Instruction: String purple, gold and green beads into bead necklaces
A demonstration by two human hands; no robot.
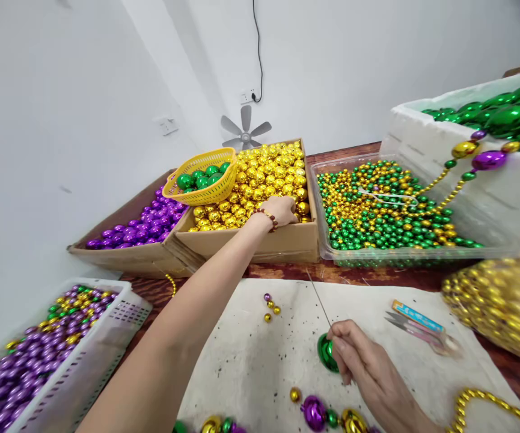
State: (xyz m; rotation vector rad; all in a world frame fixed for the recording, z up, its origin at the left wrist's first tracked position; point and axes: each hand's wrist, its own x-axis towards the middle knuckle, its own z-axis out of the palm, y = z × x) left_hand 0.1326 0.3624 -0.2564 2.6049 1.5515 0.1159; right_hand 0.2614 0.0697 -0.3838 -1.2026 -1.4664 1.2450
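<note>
My left hand (pixel 280 209) reaches into a cardboard box (pixel 250 242) of shiny gold balls (pixel 260 174). Its fingers curl down at the near right corner, and whatever they grip is hidden. Over the white cloth, my right hand (pixel 359 358) pinches a long thin needle (pixel 317 296), which points up and to the left. A large green ball (pixel 327 353) sits right by those fingertips, partly covered by them. Below lie a purple ball (pixel 314 412) and a gold ball (pixel 354 421) in a row of beads cut off by the lower edge.
Small loose beads (pixel 269 304) and scissors (pixel 415 329) lie on the cloth (pixel 250 361). A yellow basket (pixel 201 195) of green balls rests on the boxes. A clear bin (pixel 413 252), a white foam box (pixel 458 186), a bead bag (pixel 498 307) and a white crate (pixel 119 307) stand around.
</note>
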